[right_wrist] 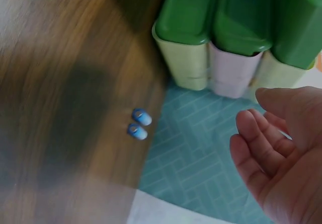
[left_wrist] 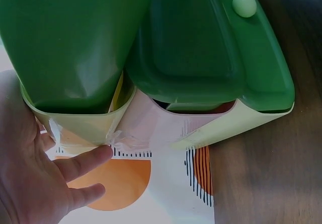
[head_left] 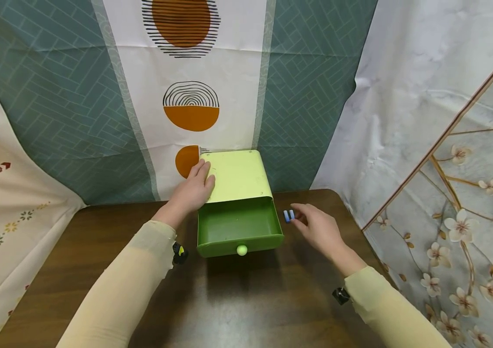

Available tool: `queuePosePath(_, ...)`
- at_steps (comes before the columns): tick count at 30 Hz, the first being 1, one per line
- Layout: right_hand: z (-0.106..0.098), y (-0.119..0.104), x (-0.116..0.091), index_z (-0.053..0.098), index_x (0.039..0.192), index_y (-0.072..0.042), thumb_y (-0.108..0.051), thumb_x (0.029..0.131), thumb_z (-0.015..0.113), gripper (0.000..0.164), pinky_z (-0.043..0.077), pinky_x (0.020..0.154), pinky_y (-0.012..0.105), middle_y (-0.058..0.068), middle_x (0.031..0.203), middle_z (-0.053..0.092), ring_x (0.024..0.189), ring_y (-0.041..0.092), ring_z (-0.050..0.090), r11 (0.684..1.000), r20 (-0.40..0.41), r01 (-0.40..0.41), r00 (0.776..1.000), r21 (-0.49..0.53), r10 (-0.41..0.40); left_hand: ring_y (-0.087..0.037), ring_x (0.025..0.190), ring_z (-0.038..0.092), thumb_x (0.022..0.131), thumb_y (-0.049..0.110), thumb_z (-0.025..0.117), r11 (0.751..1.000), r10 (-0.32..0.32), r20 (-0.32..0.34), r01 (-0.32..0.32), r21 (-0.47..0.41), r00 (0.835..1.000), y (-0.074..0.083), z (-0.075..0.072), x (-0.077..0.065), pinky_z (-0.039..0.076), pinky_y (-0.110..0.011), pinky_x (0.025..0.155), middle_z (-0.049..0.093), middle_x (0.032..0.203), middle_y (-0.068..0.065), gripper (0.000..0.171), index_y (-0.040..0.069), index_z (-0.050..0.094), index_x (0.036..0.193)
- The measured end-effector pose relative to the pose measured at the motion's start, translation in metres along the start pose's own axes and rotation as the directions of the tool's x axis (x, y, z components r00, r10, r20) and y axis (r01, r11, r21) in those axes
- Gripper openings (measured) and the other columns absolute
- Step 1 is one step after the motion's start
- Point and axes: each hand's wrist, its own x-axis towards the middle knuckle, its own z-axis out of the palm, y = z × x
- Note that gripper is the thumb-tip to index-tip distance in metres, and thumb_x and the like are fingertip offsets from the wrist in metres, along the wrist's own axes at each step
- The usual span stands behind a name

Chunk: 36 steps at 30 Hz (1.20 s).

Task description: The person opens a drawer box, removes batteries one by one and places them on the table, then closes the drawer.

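Two small blue shoes (right_wrist: 142,117) lay side by side on the surface (head_left: 67,270), long axes running near to far, just left of the right hand (head_left: 321,228), the nearer one, its grip parted and unfilled. The left hand (head_left: 190,191), fingers spread, rested on one green box's (head_left: 239,176) left side; of three drawers (right_wrist: 186,15), the top stood pulled out.

Green drawer unit (head_left: 238,176), top drawer (head_left: 237,223) open, two blue pieces (head_left: 287,216) (seemingly slippers) alongside
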Motion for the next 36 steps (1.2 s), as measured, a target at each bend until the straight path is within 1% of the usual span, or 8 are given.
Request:
queuePosePath(2, -0.003, -0.005, -0.003, 0.073, 0.143, -0.010, -0.015, 0.099, 0.086, 0.046, 0.060, 0.077, 0.049, 0.003, 0.108, 0.077, 0.093, 0.023, 0.076, 1.000, -0.016, 0.012, 1.000, 0.009, -0.012, -0.038, 0.168, 0.018, 0.119, 0.050, 0.026, 1.000, 0.000, 0.000, 0.000, 0.000, 1.000, 0.000, 0.001, 0.000, 0.026, -0.061, 0.129, 0.001, 0.186, -0.006, 0.071, 0.015, 0.014, 0.180)
queuePosePath(4, -0.005, -0.010, -0.006, 0.073, 0.142, -0.010, -0.015, 0.098, 0.086, 0.046, 0.059, 0.075, 0.048, 0.002, 0.106, 0.076, 0.091, 0.023, 0.075, 1.000, -0.033, 0.025, 0.999, 0.012, -0.025, -0.038, 0.168, 0.019, 0.119, 0.049, 0.026, 1.000, 0.000, 0.001, 0.000, -0.001, 1.000, 0.000, 0.001, 0.000, 0.026, -0.061, 0.129, 0.001, 0.186, -0.006, 0.071, 0.014, 0.014, 0.180)
queuePosePath(8, -0.009, -0.019, -0.012, 0.075, 0.140, -0.012, -0.015, 0.098, 0.087, 0.045, 0.058, 0.072, 0.044, -0.003, 0.103, 0.074, 0.085, 0.016, 0.072, 0.999, -0.073, 0.048, 0.996, 0.010, -0.047, -0.037, 0.168, 0.018, 0.119, 0.049, 0.026, 1.000, 0.001, -0.001, -0.001, -0.003, 1.000, 0.000, 0.002, 0.000, 0.026, -0.061, 0.130, 0.002, 0.186, -0.006, 0.071, 0.014, 0.014, 0.179)
queuePosePath(11, -0.011, -0.024, -0.016, 0.075, 0.140, -0.014, -0.016, 0.098, 0.087, 0.044, 0.058, 0.070, 0.043, -0.007, 0.102, 0.073, 0.084, 0.012, 0.072, 0.998, -0.092, 0.055, 0.994, 0.015, -0.053, -0.038, 0.168, 0.018, 0.119, 0.049, 0.025, 1.000, 0.004, -0.002, -0.004, -0.002, 1.000, 0.000, 0.002, 0.000, 0.025, -0.061, 0.130, 0.002, 0.186, -0.006, 0.071, 0.014, 0.014, 0.179)
queuePosePath(18, -0.015, -0.032, -0.023, 0.075, 0.140, -0.013, -0.015, 0.098, 0.087, 0.043, 0.058, 0.070, 0.043, -0.004, 0.103, 0.074, 0.087, 0.014, 0.074, 0.996, -0.134, 0.081, 0.988, 0.040, -0.075, -0.038, 0.167, 0.020, 0.119, 0.049, 0.027, 1.000, 0.000, 0.000, 0.000, -0.005, 1.000, 0.000, 0.002, 0.000, 0.026, -0.061, 0.129, 0.002, 0.186, -0.006, 0.071, 0.014, 0.014, 0.179)
queuePosePath(24, -0.017, -0.038, -0.030, 0.076, 0.139, -0.015, -0.016, 0.098, 0.087, 0.042, 0.059, 0.070, 0.042, -0.005, 0.104, 0.073, 0.088, 0.013, 0.074, 0.994, -0.169, 0.098, 0.982, 0.044, -0.089, -0.040, 0.167, 0.020, 0.119, 0.049, 0.026, 1.000, -0.001, 0.002, 0.001, -0.003, 1.000, 0.000, 0.001, 0.000, 0.025, -0.062, 0.129, 0.001, 0.186, -0.007, 0.071, 0.014, 0.013, 0.180)
queuePosePath(30, -0.022, -0.045, -0.038, 0.075, 0.140, -0.016, -0.018, 0.099, 0.087, 0.043, 0.060, 0.069, 0.040, -0.007, 0.106, 0.073, 0.090, 0.013, 0.075, 0.990, -0.201, 0.136, 0.972, 0.041, -0.125, -0.040, 0.167, 0.021, 0.119, 0.048, 0.026, 1.000, 0.002, -0.003, -0.002, -0.002, 1.000, -0.001, 0.002, 0.001, 0.026, -0.062, 0.129, 0.002, 0.186, -0.006, 0.070, 0.014, 0.014, 0.179)
queuePosePath(36, -0.024, -0.052, -0.044, 0.074, 0.143, -0.018, -0.016, 0.097, 0.088, 0.048, 0.060, 0.067, 0.036, -0.006, 0.107, 0.074, 0.087, 0.010, 0.076, 0.981, -0.247, 0.186, 0.955, 0.056, -0.167, -0.039, 0.168, 0.018, 0.120, 0.047, 0.026, 1.000, 0.009, -0.002, -0.009, -0.002, 1.000, -0.001, 0.002, 0.001, 0.024, -0.062, 0.130, 0.001, 0.186, -0.007, 0.070, 0.013, 0.013, 0.179)
